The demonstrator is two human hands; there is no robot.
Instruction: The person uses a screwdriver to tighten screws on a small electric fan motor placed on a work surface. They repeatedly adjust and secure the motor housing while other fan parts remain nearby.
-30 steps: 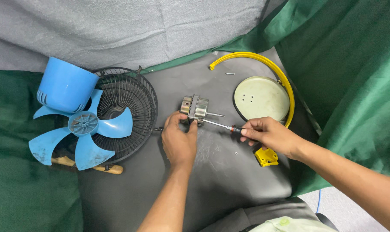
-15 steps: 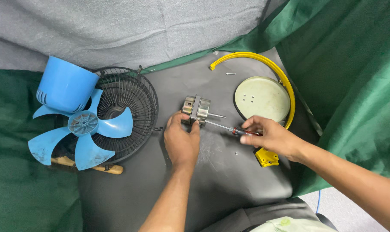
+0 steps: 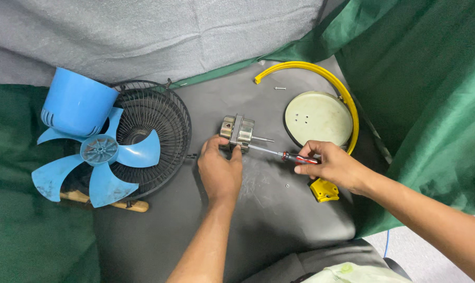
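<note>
A: Grip status?
B: Left hand (image 3: pixel 219 170) clamped on fan motor (image 3: pixel 237 132), mid-worktop. Right hand (image 3: pixel 333 166) closed around screwdriver (image 3: pixel 282 154), tip at motor.
A: Surroundings?
B: Black grille (image 3: pixel 161 126), blue blade (image 3: pixel 98 162) toward left edge; round plate (image 3: pixel 317 117) toward right edge.

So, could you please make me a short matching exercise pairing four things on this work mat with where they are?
Things:
1. fan motor
2. screwdriver
3. blue fan blade
4. loose screw

Places:
A. lying on the black wire grille
B. inside the yellow arc, above the pale round disc
C. under the left hand
D. in the right hand

Pairs: 1-C, 2-D, 3-A, 4-B
</note>
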